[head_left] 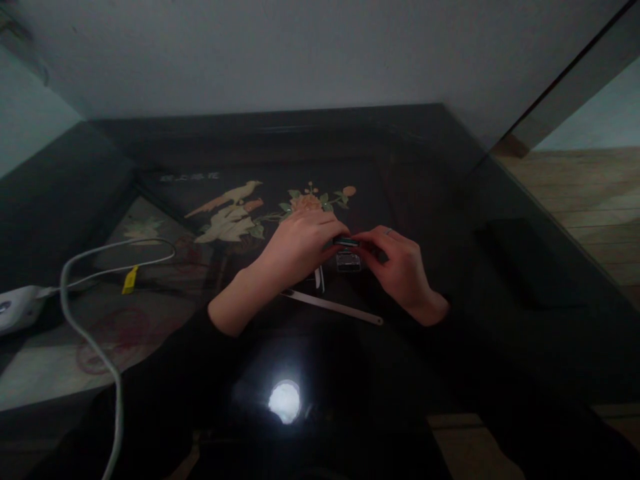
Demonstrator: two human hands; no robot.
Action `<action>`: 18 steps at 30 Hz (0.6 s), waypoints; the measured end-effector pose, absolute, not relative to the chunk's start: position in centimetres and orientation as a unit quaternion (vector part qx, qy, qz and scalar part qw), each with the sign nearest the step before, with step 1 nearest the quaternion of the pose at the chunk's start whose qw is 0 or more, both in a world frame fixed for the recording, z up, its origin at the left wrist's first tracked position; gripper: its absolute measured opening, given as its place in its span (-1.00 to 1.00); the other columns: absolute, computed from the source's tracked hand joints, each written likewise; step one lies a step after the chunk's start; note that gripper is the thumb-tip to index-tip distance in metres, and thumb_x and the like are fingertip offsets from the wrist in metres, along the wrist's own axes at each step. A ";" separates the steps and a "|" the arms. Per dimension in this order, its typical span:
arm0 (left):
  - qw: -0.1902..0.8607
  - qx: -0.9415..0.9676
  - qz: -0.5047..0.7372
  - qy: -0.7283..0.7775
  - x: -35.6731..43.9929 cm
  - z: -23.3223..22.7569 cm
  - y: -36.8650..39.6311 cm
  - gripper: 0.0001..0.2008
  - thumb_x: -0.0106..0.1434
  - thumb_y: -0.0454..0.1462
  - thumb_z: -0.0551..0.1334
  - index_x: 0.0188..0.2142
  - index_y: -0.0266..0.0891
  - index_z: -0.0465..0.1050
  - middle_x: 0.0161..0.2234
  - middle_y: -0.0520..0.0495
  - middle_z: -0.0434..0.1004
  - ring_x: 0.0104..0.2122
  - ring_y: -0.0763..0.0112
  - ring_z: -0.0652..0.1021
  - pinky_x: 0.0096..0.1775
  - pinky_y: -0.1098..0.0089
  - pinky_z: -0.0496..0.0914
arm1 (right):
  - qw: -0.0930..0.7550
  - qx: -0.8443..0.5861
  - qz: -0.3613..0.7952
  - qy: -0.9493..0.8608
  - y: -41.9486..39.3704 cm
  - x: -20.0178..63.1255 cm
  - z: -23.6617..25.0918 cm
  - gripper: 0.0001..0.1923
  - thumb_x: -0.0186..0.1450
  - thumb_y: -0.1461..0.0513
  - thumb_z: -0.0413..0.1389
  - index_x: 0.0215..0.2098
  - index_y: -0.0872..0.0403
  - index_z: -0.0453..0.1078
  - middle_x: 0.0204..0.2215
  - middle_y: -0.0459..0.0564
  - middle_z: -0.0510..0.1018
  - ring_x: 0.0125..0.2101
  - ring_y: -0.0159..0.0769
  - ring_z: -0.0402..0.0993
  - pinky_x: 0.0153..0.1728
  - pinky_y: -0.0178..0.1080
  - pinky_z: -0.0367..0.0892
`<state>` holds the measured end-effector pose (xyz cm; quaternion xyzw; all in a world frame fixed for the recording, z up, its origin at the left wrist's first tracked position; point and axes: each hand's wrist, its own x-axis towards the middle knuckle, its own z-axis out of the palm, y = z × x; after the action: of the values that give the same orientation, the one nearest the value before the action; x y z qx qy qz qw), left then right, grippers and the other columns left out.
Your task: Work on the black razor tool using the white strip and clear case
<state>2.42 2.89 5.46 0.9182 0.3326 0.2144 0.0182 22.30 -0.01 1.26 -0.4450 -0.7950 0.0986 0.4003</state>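
Note:
Between the fingertips of my left hand (311, 241) and my right hand (395, 261) is a small dark flat piece with a pale edge (346, 241); its kind is too small to make out. Both hands pinch it from opposite sides, just above the dark tabletop. Right below it lies a small clear rectangular case (349, 262). A white slim piece (319, 279) shows partly under my left hand. Nearer to me lies a long thin metal strip (335, 307) with a hole at its end.
The glossy table (450, 360) bears a bird-and-flower picture and a bright light reflection. At left, a white adapter (20, 308) has a grey cable (75, 320) with a yellow tag (130, 280). A dark flat object (525, 260) lies at right. A wall (260, 60) rises behind.

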 end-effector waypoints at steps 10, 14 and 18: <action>-0.035 0.921 0.195 0.335 2.7 5.6 2.3 -0.88 0.32 -0.32 0.22 -0.18 -0.25 0.52 -0.25 -0.10 0.60 -0.19 0.24 0.57 -0.19 0.30 0.38 | 0.399 -0.441 0.101 -0.798 -0.1 22.3 1.6 -0.94 0.32 0.30 0.19 -0.25 0.11 0.52 -0.40 -0.04 0.57 -0.43 -0.31 0.46 -0.38 -0.29 0.29; -0.055 0.921 0.184 0.339 2.8 5.8 2.1 -0.90 0.32 -0.33 0.22 -0.20 -0.24 0.52 -0.26 -0.09 0.60 -0.22 0.26 0.57 -0.22 0.32 0.37 | 0.411 -0.438 0.113 -0.791 -0.1 22.4 1.6 -0.95 0.29 0.29 0.23 -0.27 0.12 0.53 -0.42 -0.05 0.57 -0.44 -0.32 0.46 -0.38 -0.29 0.29; -0.042 0.919 0.176 0.349 2.8 5.8 2.1 -0.93 0.29 -0.33 0.25 -0.23 -0.24 0.51 -0.29 -0.06 0.60 -0.26 0.29 0.58 -0.25 0.36 0.36 | 0.422 -0.439 0.127 -0.783 -0.2 22.3 1.8 -0.94 0.30 0.26 0.22 -0.29 0.10 0.53 -0.44 -0.06 0.56 -0.45 -0.32 0.45 -0.39 -0.29 0.29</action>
<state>2.76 2.06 5.85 0.9195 0.3492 0.1755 -0.0423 22.32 -0.18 1.83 -0.4389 -0.7832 0.1267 0.4218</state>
